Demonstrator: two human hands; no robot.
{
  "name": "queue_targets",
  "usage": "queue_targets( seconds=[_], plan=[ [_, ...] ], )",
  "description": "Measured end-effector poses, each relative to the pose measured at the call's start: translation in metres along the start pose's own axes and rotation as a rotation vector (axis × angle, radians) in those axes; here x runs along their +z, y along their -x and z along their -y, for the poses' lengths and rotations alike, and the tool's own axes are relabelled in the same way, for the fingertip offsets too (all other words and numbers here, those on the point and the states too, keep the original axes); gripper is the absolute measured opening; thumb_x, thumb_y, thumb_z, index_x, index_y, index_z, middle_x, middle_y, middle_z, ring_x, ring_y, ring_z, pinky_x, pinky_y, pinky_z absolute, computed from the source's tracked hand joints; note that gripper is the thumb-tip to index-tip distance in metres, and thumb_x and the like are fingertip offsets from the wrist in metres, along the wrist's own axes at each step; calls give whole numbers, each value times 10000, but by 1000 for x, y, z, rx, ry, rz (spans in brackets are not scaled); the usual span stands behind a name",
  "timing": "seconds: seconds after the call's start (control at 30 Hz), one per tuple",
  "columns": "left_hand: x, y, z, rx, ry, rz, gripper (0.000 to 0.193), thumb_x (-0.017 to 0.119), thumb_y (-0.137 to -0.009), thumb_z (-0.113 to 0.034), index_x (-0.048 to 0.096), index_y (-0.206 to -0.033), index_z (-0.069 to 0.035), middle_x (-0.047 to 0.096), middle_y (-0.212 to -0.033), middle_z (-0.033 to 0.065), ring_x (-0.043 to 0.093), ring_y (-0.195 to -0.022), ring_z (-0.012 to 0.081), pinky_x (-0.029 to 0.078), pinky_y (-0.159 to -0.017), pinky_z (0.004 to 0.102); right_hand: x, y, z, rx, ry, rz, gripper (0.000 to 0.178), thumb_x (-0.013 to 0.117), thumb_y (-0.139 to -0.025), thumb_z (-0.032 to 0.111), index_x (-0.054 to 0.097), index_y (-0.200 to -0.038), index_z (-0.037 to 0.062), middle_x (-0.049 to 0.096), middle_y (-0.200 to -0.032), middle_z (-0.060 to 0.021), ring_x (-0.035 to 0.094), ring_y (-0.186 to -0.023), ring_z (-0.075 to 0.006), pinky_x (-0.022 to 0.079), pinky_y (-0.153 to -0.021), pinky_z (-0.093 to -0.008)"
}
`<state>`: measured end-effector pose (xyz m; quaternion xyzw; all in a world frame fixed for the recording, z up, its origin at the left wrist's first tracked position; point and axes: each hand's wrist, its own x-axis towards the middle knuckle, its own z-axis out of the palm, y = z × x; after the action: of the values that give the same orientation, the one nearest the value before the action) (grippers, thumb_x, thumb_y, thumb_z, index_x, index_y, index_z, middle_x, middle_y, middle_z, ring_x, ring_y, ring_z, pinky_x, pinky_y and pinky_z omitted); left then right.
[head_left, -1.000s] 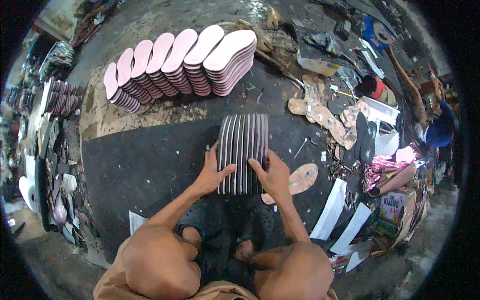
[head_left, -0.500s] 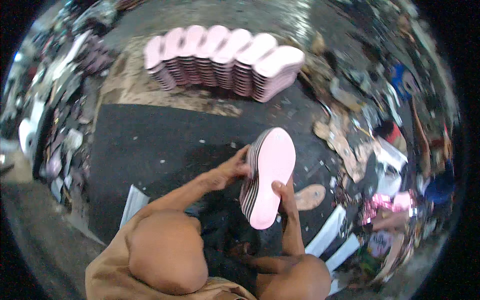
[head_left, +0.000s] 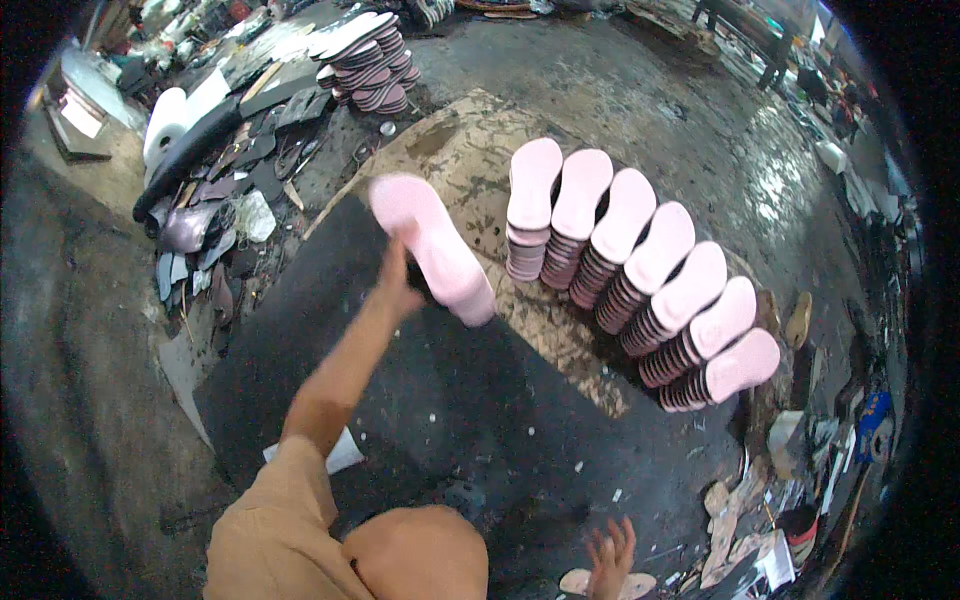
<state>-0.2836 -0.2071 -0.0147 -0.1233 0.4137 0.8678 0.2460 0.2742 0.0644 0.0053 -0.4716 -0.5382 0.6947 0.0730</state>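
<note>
Floor, dark grey and stained [head_left: 500, 62]: is spreading across the upper centre; is carrying a heap of dark, flat scraps [head_left: 257, 150] and a pile of pink-and-dark layered soles [head_left: 375, 75], upper left. Board, tan, flat, worn [head_left: 470, 160]: is lying at centre; seven stacks of pink-topped, dark-edged soles [head_left: 652, 252] are standing along it in a curved row, right of centre. Sheet, black, flat [head_left: 480, 410]: is lying lower centre; small pale bits [head_left: 617, 495] are dotting it.

The left hand [head_left: 402, 272] gripped, blurred, its forearm [head_left: 345, 372] slanting back from the fingers [head_left: 404, 238]; the right hand [head_left: 609, 562], well behind and right of those fingers, held its own fingers spread.
</note>
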Motion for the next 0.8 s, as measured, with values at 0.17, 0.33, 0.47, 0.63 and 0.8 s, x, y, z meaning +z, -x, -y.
queue_targets(
  seconds=[0.17, 0.33, 0.47, 0.63, 0.8],
  plan=[
    [-97, -174, -141, 281, -214, -260, 967, 781, -860, -647, 528, -1596, -73, 618, -1538, 194, 613, -1378, 380, 484, -1147, 571, -17, -12, -29, 269, 208, -211, 594, 721, -1085, 386, 526, -1567, 99, 618, -1433, -87, 660, -1207, -228, 544, -997, -399],
    [-139, -212, -132, 59, -206, -294, 1010, 699, -913, -748, 491, -1660, -101, 521, -1687, 186, 493, -1531, 440, 362, -1217, 719, -48, 7, -45, 389, 288, -369, 518, 723, -1088, 348, 566, -1507, 86, 650, -1334, -68, 672, -1125, -200, 562, -924, -375],
    [-131, -229, -168, 3, -491, -463, 1054, 625, -916, -846, 437, -1708, -176, 522, -1699, 142, 510, -1502, 448, 391, -1140, 792, -78, 29, -71, 413, 277, -406, 457, 724, -1091, 317, 599, -1459, 77, 675, -1255, -53, 682, -1059, -177, 577, -865, -356],
    [-114, -198, -172, 522, -1057, -445, 678, 615, -1001, -614, 572, -1473, -129, 614, -1411, 88, 585, -1251, 312, 453, -1039, 574, -180, 73, -59, 169, 339, -442, 383, 726, -1094, 279, 639, -1399, 64, 706, -1156, -34, 694, -976, -148, 595, -792, -332],
    [-25, -24, 45, 298, -687, -116, 352, 605, -1086, -382, 708, -1238, -81, 706, -1123, 34, 661, -999, 175, 516, -939, 357, -166, -24, 74, -124, 403, -450, 443, 695, -1114, 327, 662, -1424, 13, 688, -1135, -17, 616, -900, -101, 523, -786, -268]
  ],
)
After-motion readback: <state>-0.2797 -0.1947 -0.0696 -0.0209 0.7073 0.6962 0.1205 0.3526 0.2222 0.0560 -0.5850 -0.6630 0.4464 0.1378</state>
